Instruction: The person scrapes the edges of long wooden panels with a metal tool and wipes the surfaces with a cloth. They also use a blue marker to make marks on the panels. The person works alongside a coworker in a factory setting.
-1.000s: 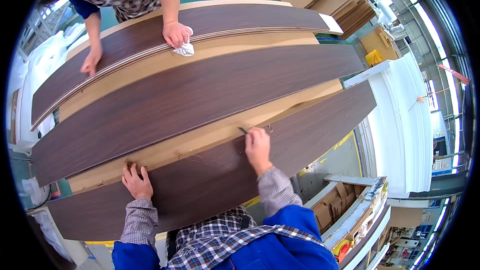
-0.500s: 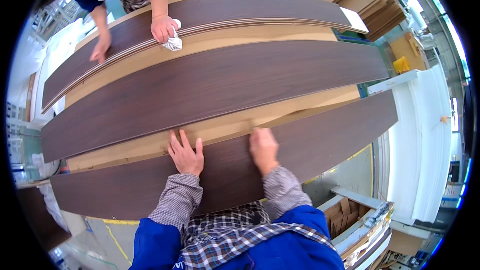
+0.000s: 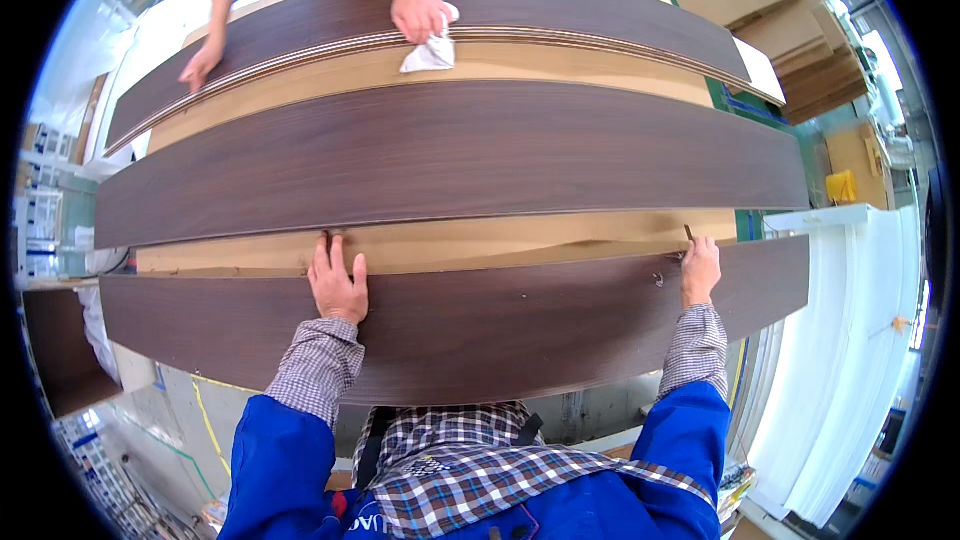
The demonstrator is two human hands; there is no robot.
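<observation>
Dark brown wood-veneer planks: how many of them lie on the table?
3. The near dark brown wood-veneer plank lies under the person's left hand and right hand; the middle plank lies beyond it; the far plank lies under a co-worker's hands. Stacked sheets may be hidden.

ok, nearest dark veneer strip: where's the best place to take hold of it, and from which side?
Probably by the far long edge, spread wide, coming from the near side as now. The nearest dark veneer strip is long, thin and flat on the table, so a one-point grip would likely let it sag. The left hand and right hand already rest on that edge.
</observation>
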